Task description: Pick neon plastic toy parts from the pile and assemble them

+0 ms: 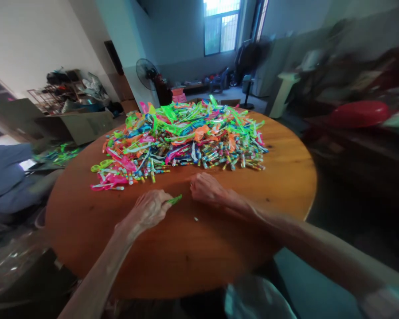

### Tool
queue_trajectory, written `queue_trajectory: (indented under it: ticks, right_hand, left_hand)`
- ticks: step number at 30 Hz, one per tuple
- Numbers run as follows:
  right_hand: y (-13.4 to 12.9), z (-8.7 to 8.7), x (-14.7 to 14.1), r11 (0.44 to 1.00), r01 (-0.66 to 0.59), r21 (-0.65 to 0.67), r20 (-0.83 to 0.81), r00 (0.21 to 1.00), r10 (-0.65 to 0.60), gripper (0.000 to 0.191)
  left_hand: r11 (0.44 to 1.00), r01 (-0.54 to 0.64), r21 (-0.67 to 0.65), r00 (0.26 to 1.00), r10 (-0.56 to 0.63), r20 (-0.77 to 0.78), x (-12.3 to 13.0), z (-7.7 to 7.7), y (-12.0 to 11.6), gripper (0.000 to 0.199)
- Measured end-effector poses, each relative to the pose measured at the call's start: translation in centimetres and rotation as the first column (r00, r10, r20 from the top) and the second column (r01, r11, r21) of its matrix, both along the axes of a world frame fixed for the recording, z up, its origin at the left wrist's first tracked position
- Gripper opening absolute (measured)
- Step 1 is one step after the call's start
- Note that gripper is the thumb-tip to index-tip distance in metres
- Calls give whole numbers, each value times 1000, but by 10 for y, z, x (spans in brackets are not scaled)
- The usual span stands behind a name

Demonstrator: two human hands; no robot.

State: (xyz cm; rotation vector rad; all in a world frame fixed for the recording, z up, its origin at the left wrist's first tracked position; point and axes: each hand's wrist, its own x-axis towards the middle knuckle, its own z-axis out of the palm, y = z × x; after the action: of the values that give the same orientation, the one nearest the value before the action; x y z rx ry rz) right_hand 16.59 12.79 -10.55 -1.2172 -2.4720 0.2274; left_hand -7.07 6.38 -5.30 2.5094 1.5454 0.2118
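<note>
A large heap of small bright plastic pieces [186,128], in green, pink, orange and blue, lies on the round wooden table [282,173]. Short, patterned, stick-like tubes [216,155] line its near side. In front of the heap, my left hand [153,206] is closed around a thin green plastic piece [175,199], whose end juts out to the right. My right hand [206,188] is curled into a fist just short of the heap, to the right of that piece. Its fingertips are hidden, so whatever they hold cannot be made out.
A tiny white scrap [196,219] lies on the near tabletop. Beyond the table stand a fan [146,73] and pink containers [178,95]. Cardboard boxes [86,126] are at the left, beside a person's grey-clad body [8,173]. A red basin [362,114] sits at the right.
</note>
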Motion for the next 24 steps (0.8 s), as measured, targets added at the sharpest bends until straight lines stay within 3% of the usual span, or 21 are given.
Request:
queue_trajectory:
  ticks: [7,13,18,24]
  right_hand:
    - [-23,11,45,993,-83,-79,-5,997,83,24]
    - [-18,16,33,963,-265,-49,150,951,270,18]
    - [-8,18,30,963,-260,-76,171,948,269,13]
    - [-6,6,45,966,-251,-67,154,954,258,13]
  left_hand:
    - [999,17,42,1000,-18,13,5,-3,9,19]
    - [998,45,53,998,-47,40,20,-3,14,16]
    - [994,80,72,993,-85,83,27,-8,13,20]
    - [987,136,86,983,-145,109,35,-9,9,23]
